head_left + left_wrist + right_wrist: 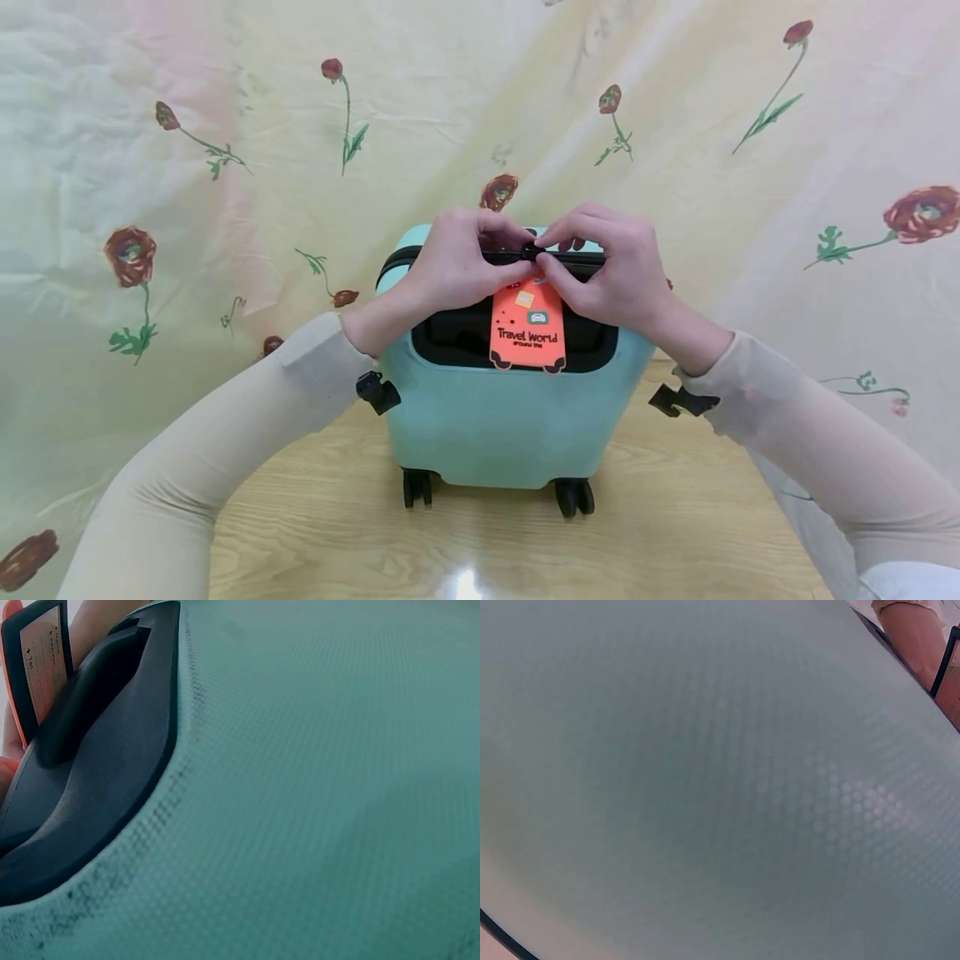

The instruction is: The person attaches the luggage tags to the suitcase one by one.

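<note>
A mint-green suitcase (495,429) stands upright, with a black handle (588,260) near its top. An orange luggage tag (528,337) reading "Travel World" hangs at the handle; its framed back (45,667) shows in the left wrist view. At the top of the tag, both hands meet over its small black strap (532,250). My left hand (453,265) pinches the strap between thumb and fingers from the left. From the right, my right hand (611,265) pinches it too. Fingertips partly hide the strap's fastening. The right wrist view holds mostly suitcase shell (705,787).
The suitcase rests on black wheels (573,497) on a wood-grain surface (330,533). Behind it hangs a pale curtain (420,108) with printed red flowers. Black wrist-camera mounts (378,392) stick out below both sleeves, close to the suitcase sides.
</note>
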Tool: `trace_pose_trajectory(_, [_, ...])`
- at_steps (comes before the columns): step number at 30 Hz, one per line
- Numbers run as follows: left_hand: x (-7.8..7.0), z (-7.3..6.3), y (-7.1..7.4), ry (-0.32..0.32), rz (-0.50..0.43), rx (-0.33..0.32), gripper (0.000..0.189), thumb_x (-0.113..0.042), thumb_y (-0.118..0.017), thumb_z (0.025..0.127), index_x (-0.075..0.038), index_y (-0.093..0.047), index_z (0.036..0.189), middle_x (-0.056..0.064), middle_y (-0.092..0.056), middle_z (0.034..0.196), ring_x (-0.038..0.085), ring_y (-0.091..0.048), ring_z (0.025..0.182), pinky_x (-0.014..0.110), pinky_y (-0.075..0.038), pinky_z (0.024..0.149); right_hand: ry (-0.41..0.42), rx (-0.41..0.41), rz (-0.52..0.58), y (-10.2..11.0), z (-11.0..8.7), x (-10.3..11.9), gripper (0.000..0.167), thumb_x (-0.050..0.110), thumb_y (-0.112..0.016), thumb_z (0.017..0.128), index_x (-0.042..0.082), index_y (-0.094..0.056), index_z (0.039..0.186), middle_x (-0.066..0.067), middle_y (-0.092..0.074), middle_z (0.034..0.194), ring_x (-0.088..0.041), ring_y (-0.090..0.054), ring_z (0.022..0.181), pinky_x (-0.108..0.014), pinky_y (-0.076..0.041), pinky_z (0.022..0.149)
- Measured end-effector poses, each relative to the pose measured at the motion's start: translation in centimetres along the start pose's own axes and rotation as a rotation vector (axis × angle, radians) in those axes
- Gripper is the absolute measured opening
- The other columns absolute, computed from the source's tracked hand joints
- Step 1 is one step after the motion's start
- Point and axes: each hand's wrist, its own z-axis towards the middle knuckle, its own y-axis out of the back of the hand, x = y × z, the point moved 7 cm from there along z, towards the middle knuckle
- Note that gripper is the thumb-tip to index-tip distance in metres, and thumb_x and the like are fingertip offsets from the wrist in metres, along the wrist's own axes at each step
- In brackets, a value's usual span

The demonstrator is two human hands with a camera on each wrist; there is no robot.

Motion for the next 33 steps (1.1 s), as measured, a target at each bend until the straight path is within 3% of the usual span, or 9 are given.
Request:
trace_pose_trajectory(8, [0.0,0.0,-0.1,0.006,0.008,0.0,0.027,-0.02,-0.087,0.089,-0.008,-0.082,0.112,0.006,-0.082,0.101,0.015,-0.075,0.093,0.028,-0.06,0.088,-0.001,-0.002,-0.026,-0.1,-0.1,-0.1,0.009,0.014,-0.077,0.088,0.005,-0.08,0.091,-0.012,-0.076,0.089,-0.02,-0.067,0.08,-0.02,-0.052,0.077])
trace_pose_trajectory(16, [-0.1,0.0,0.0,0.011,-0.008,0.004,0.027,-0.019,-0.088,0.088,-0.008,-0.083,0.112,0.007,-0.081,0.096,0.015,-0.074,0.087,0.028,-0.059,0.084,0.009,-0.002,-0.04,-0.1,0.0,0.1,0.014,0.014,-0.074,0.089,0.003,-0.078,0.096,-0.012,-0.075,0.089,-0.017,-0.064,0.076,-0.016,-0.049,0.078])
trace_pose_trajectory(23, [-0.1,0.1,0.1,0.033,0.004,0.014,0.028,-0.02,-0.087,0.089,-0.008,-0.082,0.115,0.007,-0.081,0.097,0.015,-0.074,0.087,0.027,-0.059,0.084,0.019,0.001,-0.036,0.0,0.1,0.2,0.011,0.013,-0.075,0.089,0.002,-0.076,0.093,-0.013,-0.074,0.087,-0.017,-0.064,0.076,-0.015,-0.05,0.081])
trace_pose_trajectory(30, [0.0,0.0,0.0,0.025,-0.017,0.029,0.026,-0.019,-0.086,0.089,-0.007,-0.082,0.113,0.008,-0.079,0.095,0.016,-0.073,0.086,0.027,-0.06,0.084,0.005,0.009,-0.057,-0.1,0.0,-0.2,0.009,0.012,-0.076,0.089,0.004,-0.08,0.091,-0.011,-0.074,0.085,-0.015,-0.066,0.072,-0.014,-0.05,0.075])
trace_pose_trajectory(33, [-0.1,-0.1,0.1,0.014,-0.058,0.017,0.023,-0.02,-0.084,0.091,-0.007,-0.082,0.109,0.008,-0.079,0.093,0.016,-0.073,0.083,0.028,-0.06,0.08,-0.057,-0.006,-0.013,0.0,0.2,-0.8,0.01,0.009,-0.074,0.092,0.002,-0.081,0.091,-0.013,-0.074,0.086,-0.011,-0.063,0.073,-0.015,-0.049,0.074])
